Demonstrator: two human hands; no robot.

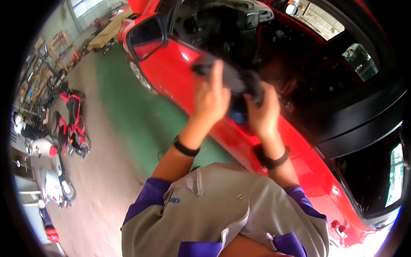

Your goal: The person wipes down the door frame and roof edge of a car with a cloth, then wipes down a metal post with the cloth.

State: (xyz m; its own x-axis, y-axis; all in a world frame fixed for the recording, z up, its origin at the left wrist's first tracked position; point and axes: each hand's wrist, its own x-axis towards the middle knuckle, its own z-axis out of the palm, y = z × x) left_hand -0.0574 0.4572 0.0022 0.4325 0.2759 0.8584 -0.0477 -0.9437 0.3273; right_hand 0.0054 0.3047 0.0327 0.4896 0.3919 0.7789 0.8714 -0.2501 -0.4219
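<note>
Left hand [212, 100], forefinger [217, 73] outstretched, and right hand [266, 110], curled, grip a blurred black part [233, 81] between them, just beside the red car [295, 139]; well apart from that car stands a white scooter [50, 182].

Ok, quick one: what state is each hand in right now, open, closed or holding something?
Left hand: holding one side of a dark object, too blurred to identify.
Right hand: gripping the other side of it.

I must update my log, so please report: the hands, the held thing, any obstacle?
Right hand gripping dark object; left hand at it, grip unclear. Object blurred, type unclear. Red car close behind.
</note>
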